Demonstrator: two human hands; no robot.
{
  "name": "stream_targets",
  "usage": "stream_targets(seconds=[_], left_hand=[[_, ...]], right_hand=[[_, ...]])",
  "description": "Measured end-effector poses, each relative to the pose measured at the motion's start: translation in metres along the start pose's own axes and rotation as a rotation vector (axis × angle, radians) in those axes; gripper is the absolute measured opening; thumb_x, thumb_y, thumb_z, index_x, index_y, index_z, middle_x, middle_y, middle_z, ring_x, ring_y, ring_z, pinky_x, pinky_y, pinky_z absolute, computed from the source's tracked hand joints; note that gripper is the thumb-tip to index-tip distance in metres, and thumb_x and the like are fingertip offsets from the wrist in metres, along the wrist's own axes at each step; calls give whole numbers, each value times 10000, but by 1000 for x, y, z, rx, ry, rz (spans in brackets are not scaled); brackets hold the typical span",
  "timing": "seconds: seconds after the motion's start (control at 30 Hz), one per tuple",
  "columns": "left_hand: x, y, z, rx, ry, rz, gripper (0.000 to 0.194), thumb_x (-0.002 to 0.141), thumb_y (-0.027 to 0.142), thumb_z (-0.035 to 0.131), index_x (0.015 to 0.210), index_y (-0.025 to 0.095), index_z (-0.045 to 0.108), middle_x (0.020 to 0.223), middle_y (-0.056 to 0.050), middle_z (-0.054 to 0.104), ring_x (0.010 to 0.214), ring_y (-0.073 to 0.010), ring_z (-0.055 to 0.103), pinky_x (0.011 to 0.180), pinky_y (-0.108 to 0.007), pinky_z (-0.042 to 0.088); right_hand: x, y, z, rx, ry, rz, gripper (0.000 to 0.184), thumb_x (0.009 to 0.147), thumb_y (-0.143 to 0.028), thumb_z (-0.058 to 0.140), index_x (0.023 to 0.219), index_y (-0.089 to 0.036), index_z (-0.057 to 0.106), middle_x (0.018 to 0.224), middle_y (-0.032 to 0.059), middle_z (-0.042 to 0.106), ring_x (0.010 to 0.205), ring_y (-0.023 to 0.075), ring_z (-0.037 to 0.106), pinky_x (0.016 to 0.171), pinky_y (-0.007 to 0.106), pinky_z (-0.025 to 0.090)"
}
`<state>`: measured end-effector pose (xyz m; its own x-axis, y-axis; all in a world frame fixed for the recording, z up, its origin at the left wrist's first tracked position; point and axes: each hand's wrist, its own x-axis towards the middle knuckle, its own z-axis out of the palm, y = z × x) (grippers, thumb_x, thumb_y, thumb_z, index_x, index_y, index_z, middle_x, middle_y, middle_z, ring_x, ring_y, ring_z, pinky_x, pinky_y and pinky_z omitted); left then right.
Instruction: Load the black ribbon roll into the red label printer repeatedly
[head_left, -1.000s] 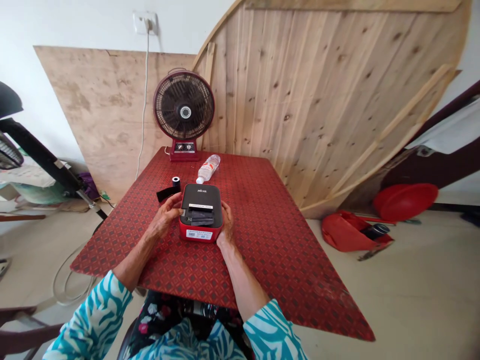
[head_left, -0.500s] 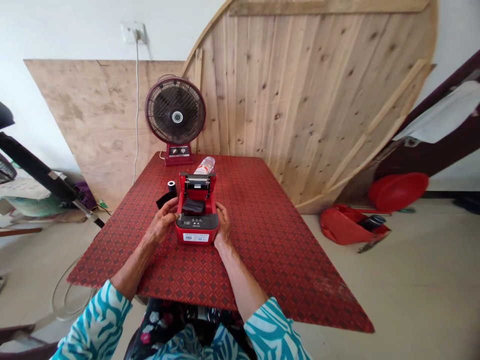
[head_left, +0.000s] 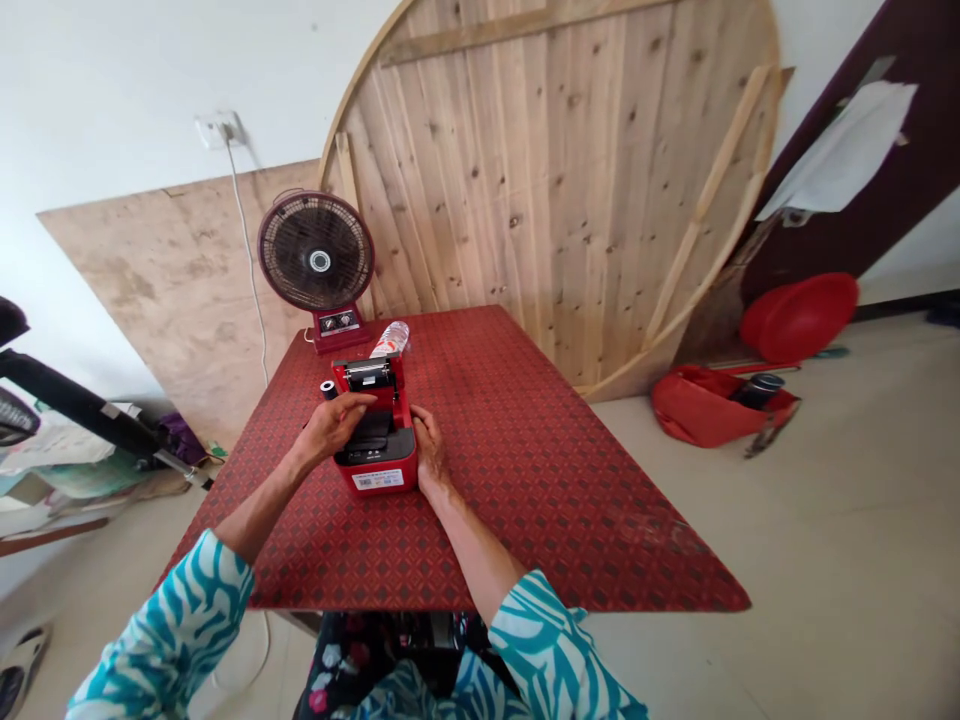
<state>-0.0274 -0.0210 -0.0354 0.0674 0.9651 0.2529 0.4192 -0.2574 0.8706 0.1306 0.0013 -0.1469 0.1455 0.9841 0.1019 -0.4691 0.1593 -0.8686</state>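
A red and black label printer (head_left: 382,474) stands on the table with its lid (head_left: 369,373) raised. My right hand (head_left: 431,450) is wrapped against its right side. My left hand (head_left: 335,420) is over the left of the open compartment, its fingers pressed together and pointing right. Whether anything is pinched in them I cannot make out. Dark film-like material (head_left: 369,428) lies in the compartment below those fingers. Just behind my left hand is a small black roll with a white core (head_left: 328,388). A clear plastic bottle (head_left: 391,338) lies behind the lid.
The table (head_left: 570,510) has a red patterned cover. At its back left corner stands a dark red fan (head_left: 319,262). A round wooden board (head_left: 540,180) leans on the wall. To the right on the floor are a red bag (head_left: 686,405) and a red basin (head_left: 799,318).
My left hand has left the printer's side and moved up over its open compartment. My right hand stays on the right side. The view has tilted and shifted.
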Motion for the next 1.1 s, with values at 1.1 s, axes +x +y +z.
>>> stream_targets(seconds=[1.1], left_hand=[[-15, 37, -86, 69, 138, -98, 348, 555, 213, 709, 891, 182, 625, 803, -24, 697, 752, -207, 659, 696, -323, 535]], right_hand=[[1, -1, -2, -48, 8, 15, 320, 776, -396, 541, 1022, -254, 687, 1044, 12, 705, 1025, 202, 592, 901, 346, 442]])
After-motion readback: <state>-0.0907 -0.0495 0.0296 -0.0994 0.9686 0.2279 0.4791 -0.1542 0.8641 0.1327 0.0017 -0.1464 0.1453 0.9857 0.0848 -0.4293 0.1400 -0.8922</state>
